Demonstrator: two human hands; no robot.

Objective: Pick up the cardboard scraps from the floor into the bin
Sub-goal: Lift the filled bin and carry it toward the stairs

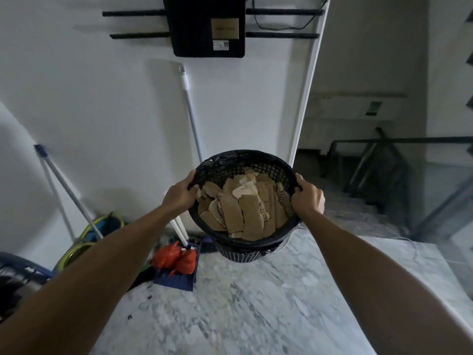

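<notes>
I have the bin (245, 242) up off the floor (268, 303), held between my two hands, tilted toward me so the scraps (243, 206) show, piled near the rim. It looks light: thin mesh plastic and torn cardboard. The mesh wall probably flexes, so the stiffer rim seems the right place to hold. My left hand (179, 193) curls over the rim on its side, thumb inside; my right hand (307, 196) grips the opposite edge. The scraps lie loose and could slide out if I tip further. Left of my left hand, a dustpan (176, 275) with red bags (175, 257) sits on the floor.
</notes>
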